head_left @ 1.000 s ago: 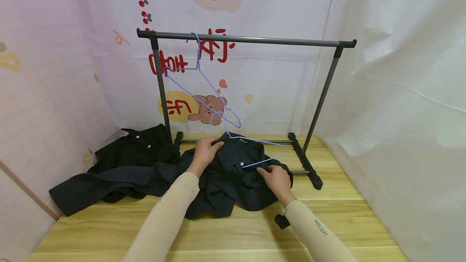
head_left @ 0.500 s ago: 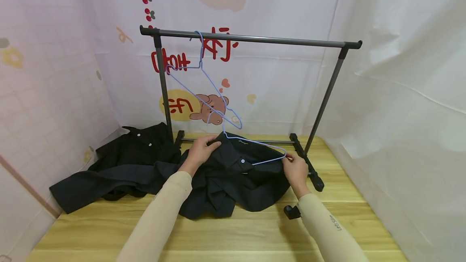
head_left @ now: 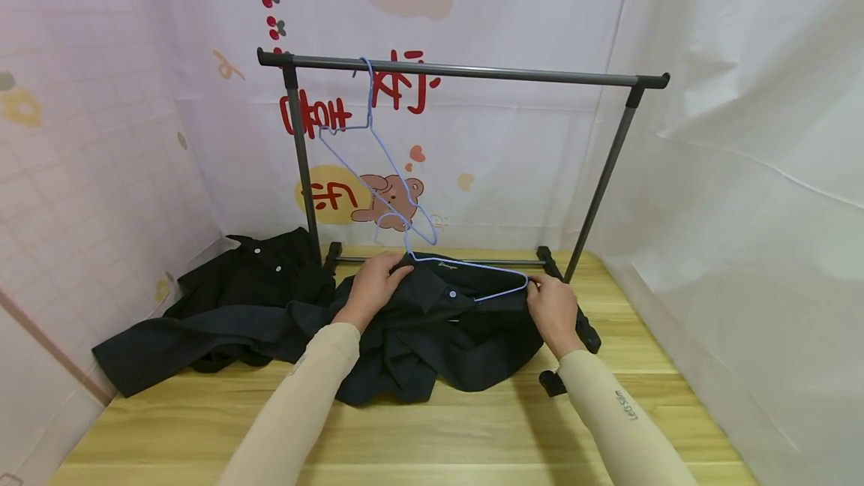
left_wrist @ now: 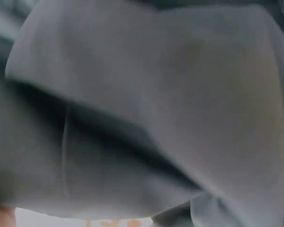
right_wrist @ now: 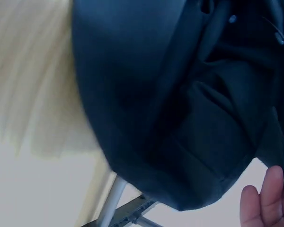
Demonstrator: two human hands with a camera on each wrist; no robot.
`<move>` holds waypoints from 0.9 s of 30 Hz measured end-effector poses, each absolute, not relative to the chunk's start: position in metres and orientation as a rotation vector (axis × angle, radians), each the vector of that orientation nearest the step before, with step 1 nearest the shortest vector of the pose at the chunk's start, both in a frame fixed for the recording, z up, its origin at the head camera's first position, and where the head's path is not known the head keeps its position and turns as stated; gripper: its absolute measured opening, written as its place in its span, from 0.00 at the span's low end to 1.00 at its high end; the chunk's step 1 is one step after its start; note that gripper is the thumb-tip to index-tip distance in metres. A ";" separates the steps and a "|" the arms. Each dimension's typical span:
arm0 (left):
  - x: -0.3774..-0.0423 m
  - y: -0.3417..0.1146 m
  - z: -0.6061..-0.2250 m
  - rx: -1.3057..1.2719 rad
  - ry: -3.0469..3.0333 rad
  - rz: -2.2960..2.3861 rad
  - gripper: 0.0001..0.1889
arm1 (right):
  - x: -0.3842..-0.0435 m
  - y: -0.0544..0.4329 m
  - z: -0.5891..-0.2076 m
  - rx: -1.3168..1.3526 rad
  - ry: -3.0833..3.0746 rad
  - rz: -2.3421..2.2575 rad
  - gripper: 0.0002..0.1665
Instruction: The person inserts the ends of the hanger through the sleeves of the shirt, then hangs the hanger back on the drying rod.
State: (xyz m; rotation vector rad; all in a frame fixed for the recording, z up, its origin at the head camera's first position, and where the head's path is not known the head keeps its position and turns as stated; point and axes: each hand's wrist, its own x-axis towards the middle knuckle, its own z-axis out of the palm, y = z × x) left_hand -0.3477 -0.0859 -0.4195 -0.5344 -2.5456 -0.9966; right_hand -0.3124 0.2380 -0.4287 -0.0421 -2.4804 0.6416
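Observation:
A dark button-up shirt (head_left: 466,355) lies bunched on the table, its collar raised. One blue wire hanger (head_left: 466,263) stands in the neck opening, its hook above the collar and part of its lower bar hidden by cloth. My left hand (head_left: 370,289) grips the shirt by the collar, close to the hanger's neck. With my right hand (head_left: 555,313) I pinch the shirt's shoulder at the hanger's right end. Blurred shirt cloth (left_wrist: 203,94) fills most of the left wrist view. Fingers (right_wrist: 270,198) show at the lower right of the right wrist view.
Behind the shirt stands a dark metal clothes rack (head_left: 472,73). A second blue hanger (head_left: 388,145) hangs from its bar. Another black shirt (head_left: 263,272) lies at the left on the wooden table (head_left: 432,441). A white curtain (head_left: 736,171) borders the right side.
My right hand has moved from the collar front out to the right, then slightly up, drawing the shirt's shoulder to the hanger's end. My left hand stays by the collar.

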 end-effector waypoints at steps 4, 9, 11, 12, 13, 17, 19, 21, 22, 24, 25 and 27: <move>-0.347 -0.085 -0.429 -0.595 -2.427 -0.760 0.08 | -0.312 0.238 -0.422 -0.076 -2.522 0.680 0.13; -0.348 -0.086 -0.436 -0.695 -2.299 -0.605 0.07 | -0.311 0.241 -0.418 -0.125 -2.548 0.692 0.12; -0.349 -0.087 -0.439 -0.749 -2.262 -0.540 0.07 | -0.312 0.241 -0.418 -0.137 -2.568 0.697 0.12; -0.349 -0.088 -0.441 -0.771 -2.249 -0.502 0.07 | -0.312 0.241 -0.419 -0.140 -2.575 0.699 0.12; -0.349 -0.088 -0.442 -0.790 -2.236 -0.472 0.07 | -0.312 0.240 -0.420 -0.142 -2.583 0.700 0.12; -0.346 -0.086 -0.445 -0.764 -2.269 -0.455 0.08 | -0.312 0.234 -0.423 -0.124 -2.583 0.703 0.14; -0.345 -0.081 -0.443 -0.683 -2.331 -0.535 0.08 | -0.309 0.227 -0.424 -0.112 -2.554 0.716 0.16; -0.342 -0.072 -0.438 -0.598 -2.405 -0.637 0.08 | -0.306 0.217 -0.425 -0.078 -2.513 0.723 0.17; -0.340 -0.067 -0.435 -0.562 -2.437 -0.684 0.08 | -0.304 0.210 -0.425 -0.055 -2.496 0.727 0.18; -0.337 -0.056 -0.430 -0.524 -2.478 -0.783 0.08 | -0.298 0.194 -0.425 0.025 -2.481 0.746 0.20; -0.334 -0.050 -0.428 -0.522 -2.488 -0.829 0.09 | -0.294 0.185 -0.425 0.083 -2.478 0.742 0.20; -0.331 -0.040 -0.425 -0.535 -2.508 -0.912 0.09 | -0.287 0.167 -0.426 0.239 -2.494 0.737 0.22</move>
